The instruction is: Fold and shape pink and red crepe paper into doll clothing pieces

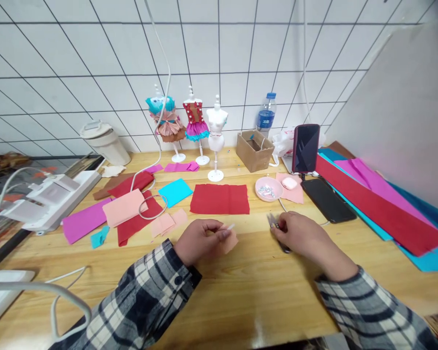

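My left hand (203, 240) pinches a small piece of peach crepe paper (230, 242) between thumb and fingertips, and a short whitish tip sticks out above the thumb. To the right, my right hand (302, 234) has its fingers closed on small scissors (273, 224) low over the table. The scissors' blades point away from me, and a dark handle shows below the fingers. Beyond both hands lies a flat red crepe paper rectangle (219, 199). A pink dish (268, 188) of small shiny beads stands past my right hand.
Three mini dress forms stand at the wall; the nearest (216, 131) is bare white. Left lie coloured paper scraps (124, 208) and a power strip (63, 201). A cardboard box (254, 150), bottle (266, 114), propped phone (305, 148), black phone (328, 199) and long paper strips (379, 201) occupy the right.
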`<state>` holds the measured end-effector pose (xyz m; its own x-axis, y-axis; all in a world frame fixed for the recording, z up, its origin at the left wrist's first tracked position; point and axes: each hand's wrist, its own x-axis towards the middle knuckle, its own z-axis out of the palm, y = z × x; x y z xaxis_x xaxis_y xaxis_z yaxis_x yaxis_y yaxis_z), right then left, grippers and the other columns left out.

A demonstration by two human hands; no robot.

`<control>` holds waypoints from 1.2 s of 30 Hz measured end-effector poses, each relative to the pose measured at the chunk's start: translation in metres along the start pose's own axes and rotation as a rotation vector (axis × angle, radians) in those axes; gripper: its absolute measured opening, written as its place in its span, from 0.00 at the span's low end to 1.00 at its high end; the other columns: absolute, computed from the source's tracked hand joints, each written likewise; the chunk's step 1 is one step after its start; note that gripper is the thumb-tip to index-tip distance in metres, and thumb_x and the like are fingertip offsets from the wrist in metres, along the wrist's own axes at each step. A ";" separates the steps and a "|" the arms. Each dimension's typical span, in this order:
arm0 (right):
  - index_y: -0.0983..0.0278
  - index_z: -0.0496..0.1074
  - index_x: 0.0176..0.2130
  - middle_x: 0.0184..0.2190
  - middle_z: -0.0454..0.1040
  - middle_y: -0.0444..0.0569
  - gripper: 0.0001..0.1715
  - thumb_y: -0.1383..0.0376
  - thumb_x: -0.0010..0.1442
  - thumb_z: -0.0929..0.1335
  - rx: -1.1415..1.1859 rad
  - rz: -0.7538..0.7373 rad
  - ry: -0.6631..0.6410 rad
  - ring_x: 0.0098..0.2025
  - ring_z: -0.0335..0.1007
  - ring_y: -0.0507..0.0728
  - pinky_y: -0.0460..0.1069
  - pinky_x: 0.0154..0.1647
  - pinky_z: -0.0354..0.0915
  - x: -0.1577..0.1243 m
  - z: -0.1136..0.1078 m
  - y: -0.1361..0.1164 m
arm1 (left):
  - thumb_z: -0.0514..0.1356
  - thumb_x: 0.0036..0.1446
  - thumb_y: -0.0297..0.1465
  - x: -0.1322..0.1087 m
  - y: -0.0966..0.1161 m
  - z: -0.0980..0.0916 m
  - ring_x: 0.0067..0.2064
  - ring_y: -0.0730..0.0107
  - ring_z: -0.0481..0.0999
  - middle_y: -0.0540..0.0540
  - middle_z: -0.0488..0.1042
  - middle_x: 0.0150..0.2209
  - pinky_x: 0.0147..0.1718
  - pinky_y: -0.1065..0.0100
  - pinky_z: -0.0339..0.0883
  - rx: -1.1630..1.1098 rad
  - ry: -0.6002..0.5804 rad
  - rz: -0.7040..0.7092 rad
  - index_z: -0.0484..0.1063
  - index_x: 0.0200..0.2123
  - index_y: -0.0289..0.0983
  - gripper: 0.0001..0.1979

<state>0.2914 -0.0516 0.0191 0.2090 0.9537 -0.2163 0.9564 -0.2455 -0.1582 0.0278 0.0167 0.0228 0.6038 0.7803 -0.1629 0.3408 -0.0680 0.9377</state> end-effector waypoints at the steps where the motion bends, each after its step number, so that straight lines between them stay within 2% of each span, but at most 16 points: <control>1: 0.62 0.67 0.27 0.32 0.74 0.50 0.09 0.60 0.56 0.66 0.023 -0.063 -0.026 0.32 0.69 0.57 0.48 0.27 0.52 0.000 -0.001 -0.002 | 0.61 0.51 0.49 0.000 0.000 0.000 0.27 0.71 0.66 0.49 0.70 0.24 0.26 0.72 0.60 -0.014 0.019 -0.005 0.74 0.26 0.33 0.22; 4: 0.61 0.63 0.27 0.28 0.72 0.47 0.05 0.67 0.55 0.64 0.071 -0.193 -0.007 0.29 0.66 0.55 0.48 0.28 0.50 -0.003 -0.007 -0.015 | 0.63 0.49 0.49 0.000 -0.002 -0.002 0.27 0.72 0.65 0.49 0.69 0.23 0.24 0.73 0.59 -0.083 0.060 -0.034 0.74 0.25 0.33 0.22; 8: 0.60 0.58 0.36 0.25 0.68 0.44 0.03 0.64 0.63 0.58 0.256 -0.278 0.109 0.26 0.64 0.56 0.48 0.27 0.49 -0.005 -0.010 -0.047 | 0.66 0.46 0.48 -0.001 -0.006 -0.001 0.25 0.74 0.64 0.49 0.69 0.23 0.23 0.73 0.57 -0.261 0.047 -0.082 0.73 0.26 0.32 0.22; 11: 0.59 0.55 0.38 0.25 0.67 0.42 0.09 0.56 0.66 0.57 0.487 -0.352 0.084 0.27 0.65 0.56 0.48 0.29 0.53 -0.003 0.000 -0.065 | 0.67 0.47 0.47 -0.003 -0.007 0.000 0.24 0.77 0.63 0.51 0.67 0.22 0.23 0.74 0.56 -0.405 0.043 -0.087 0.72 0.26 0.32 0.21; 15: 0.59 0.57 0.41 0.29 0.69 0.44 0.18 0.50 0.69 0.52 0.697 -0.422 0.002 0.31 0.67 0.56 0.49 0.34 0.58 -0.005 0.018 -0.071 | 0.67 0.48 0.46 -0.004 -0.009 0.001 0.23 0.78 0.60 0.53 0.64 0.21 0.22 0.74 0.53 -0.458 0.038 -0.127 0.72 0.26 0.32 0.21; 19: 0.59 0.59 0.35 0.28 0.68 0.44 0.23 0.49 0.69 0.49 0.682 -0.462 -0.075 0.31 0.65 0.56 0.50 0.35 0.58 -0.007 0.025 -0.068 | 0.66 0.49 0.45 -0.003 -0.012 0.001 0.25 0.77 0.62 0.52 0.67 0.23 0.24 0.74 0.54 -0.359 0.055 -0.117 0.74 0.28 0.32 0.20; 26: 0.58 0.59 0.36 0.28 0.69 0.44 0.23 0.48 0.69 0.49 0.611 -0.442 -0.120 0.32 0.66 0.57 0.50 0.34 0.57 -0.010 0.021 -0.068 | 0.64 0.51 0.46 -0.002 -0.011 0.005 0.29 0.73 0.65 0.50 0.71 0.27 0.30 0.71 0.58 -0.262 0.023 -0.075 0.74 0.29 0.32 0.19; 32: 0.59 0.58 0.35 0.28 0.68 0.44 0.22 0.50 0.70 0.49 0.613 -0.389 -0.065 0.31 0.66 0.57 0.50 0.34 0.57 -0.011 0.021 -0.067 | 0.64 0.51 0.47 -0.004 -0.009 0.006 0.26 0.76 0.61 0.53 0.64 0.23 0.26 0.73 0.54 -0.267 0.092 -0.111 0.69 0.26 0.34 0.20; 36: 0.58 0.59 0.36 0.28 0.69 0.44 0.21 0.50 0.69 0.50 0.553 -0.402 -0.116 0.31 0.67 0.57 0.49 0.33 0.56 -0.011 0.018 -0.066 | 0.63 0.51 0.48 -0.003 -0.008 0.007 0.27 0.74 0.63 0.52 0.67 0.25 0.27 0.72 0.55 -0.228 0.077 -0.118 0.72 0.30 0.33 0.21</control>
<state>0.2220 -0.0487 0.0145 -0.1924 0.9720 -0.1350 0.7039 0.0408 -0.7091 0.0280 0.0104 0.0141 0.5101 0.8201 -0.2594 0.2295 0.1609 0.9599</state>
